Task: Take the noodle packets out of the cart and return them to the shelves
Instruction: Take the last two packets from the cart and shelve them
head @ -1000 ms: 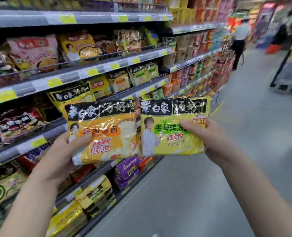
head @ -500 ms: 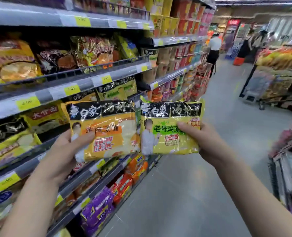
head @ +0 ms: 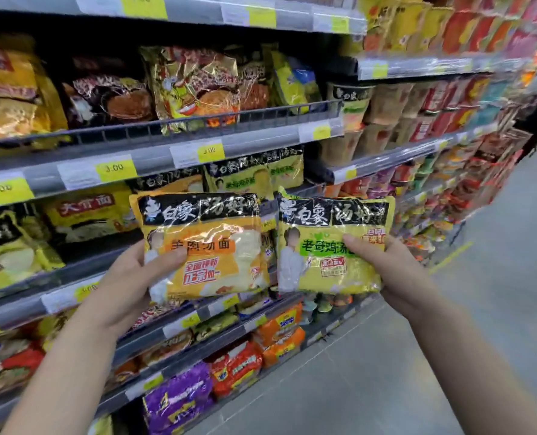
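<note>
My left hand (head: 129, 287) grips an orange-yellow noodle packet (head: 217, 246) with a black top band, thumb across its front. My right hand (head: 392, 274) grips a yellow-green noodle packet (head: 323, 262) of the same brand by its right side. Both packets are held upright, side by side, in front of the shelves (head: 154, 158). On the shelf just behind them stand matching packets, an orange one (head: 173, 183) and a yellow-green one (head: 242, 180). The cart is out of view.
Shelves on the left carry several rows of noodle bags with yellow price tags (head: 114, 167). Cup noodles (head: 386, 102) fill the shelves further right. Purple and orange multipacks (head: 179, 400) sit on the bottom shelf. Grey aisle floor (head: 449, 340) opens to the right.
The view has swung left and closer to the shelves. Both packets stay in my hands and now sit right before the matching packets on the shelf.
</note>
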A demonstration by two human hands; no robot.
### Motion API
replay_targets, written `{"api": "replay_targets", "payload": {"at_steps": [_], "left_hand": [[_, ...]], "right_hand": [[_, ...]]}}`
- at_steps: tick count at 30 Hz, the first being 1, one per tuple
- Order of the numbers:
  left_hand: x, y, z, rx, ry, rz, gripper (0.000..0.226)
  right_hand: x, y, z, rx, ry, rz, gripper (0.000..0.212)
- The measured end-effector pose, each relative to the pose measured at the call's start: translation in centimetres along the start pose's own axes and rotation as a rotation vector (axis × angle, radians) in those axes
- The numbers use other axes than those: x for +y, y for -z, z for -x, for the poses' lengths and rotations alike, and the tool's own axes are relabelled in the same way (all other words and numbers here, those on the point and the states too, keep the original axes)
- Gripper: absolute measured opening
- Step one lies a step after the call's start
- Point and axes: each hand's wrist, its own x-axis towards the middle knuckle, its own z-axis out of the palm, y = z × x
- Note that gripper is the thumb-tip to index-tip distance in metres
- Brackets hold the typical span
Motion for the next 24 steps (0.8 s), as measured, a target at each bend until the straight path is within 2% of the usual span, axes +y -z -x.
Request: {"api": "replay_targets", "payload": {"at_steps": [2, 3, 5, 6, 8, 11, 12, 13, 15, 16, 19, 21, 23, 24], "left_hand": [[-0.5, -1.3, -0.6, 0.100, 0.013, 0.009, 0.089], [-0.8, -1.9, -0.9, 0.119, 0.009, 0.019, 0.096], [-1.4, -2.7, -1.2, 0.171, -0.008, 0.028, 0.108], [-1.6, -3.3, -1.2, 0.197, -0.028, 0.042, 0.106], [-2.2, -4.3, -1.2, 0.238, -0.040, 0.044, 0.087], [-3.0, -4.9, -0.9, 0.283, -0.029, 0.039, 0.023], [-3.0, -5.0, -0.8, 0.302, -0.018, 0.032, 0.020], [-3.2, -4.8, -0.8, 0.299, -0.021, 0.040, 0.036], [-3.2, -4.6, -0.8, 0.342, 0.003, 0.048, 0.095], [-3.1, -4.6, -0.8, 0.367, 0.025, 0.051, 0.110], [-3.3, -4.1, -0.7, 0.373, 0.044, 0.061, 0.110], [-3.4, -3.4, -0.7, 0.424, 0.065, 0.084, 0.123], [-3.4, -2.3, -1.3, 0.450, 0.070, 0.084, 0.132], [-3.3, -1.9, -1.7, 0.447, 0.068, 0.074, 0.123]], "right_hand": [[-0.8, 2.0, -2.9, -0.032, -0.027, 0.036, 0.092], [-1.1, 3.0, -4.3, -0.053, -0.027, 0.046, 0.087], [-1.9, 4.8, -6.7, -0.118, -0.013, 0.048, 0.052], [-2.2, 5.6, -7.9, -0.125, -0.008, 0.061, 0.038], [-2.6, 6.7, -9.7, -0.140, -0.003, 0.073, 0.032], [-2.3, 7.1, -11.8, -0.179, -0.033, 0.066, 0.035], [-2.1, 7.0, -12.4, -0.197, -0.038, 0.070, 0.032], [-1.9, 7.0, -13.0, -0.218, -0.045, 0.071, 0.031], [-1.6, 6.5, -13.9, -0.253, -0.060, 0.066, 0.031], [-1.3, 6.1, -14.3, -0.261, -0.065, 0.063, 0.031], [-0.6, 4.4, -14.8, -0.291, -0.099, 0.037, 0.028], [0.2, 2.9, -14.9, -0.295, -0.126, 0.039, 0.027], [0.4, 1.4, -14.7, -0.304, -0.151, 0.057, 0.041], [0.7, 0.8, -14.9, -0.305, -0.150, 0.064, 0.049]]}}
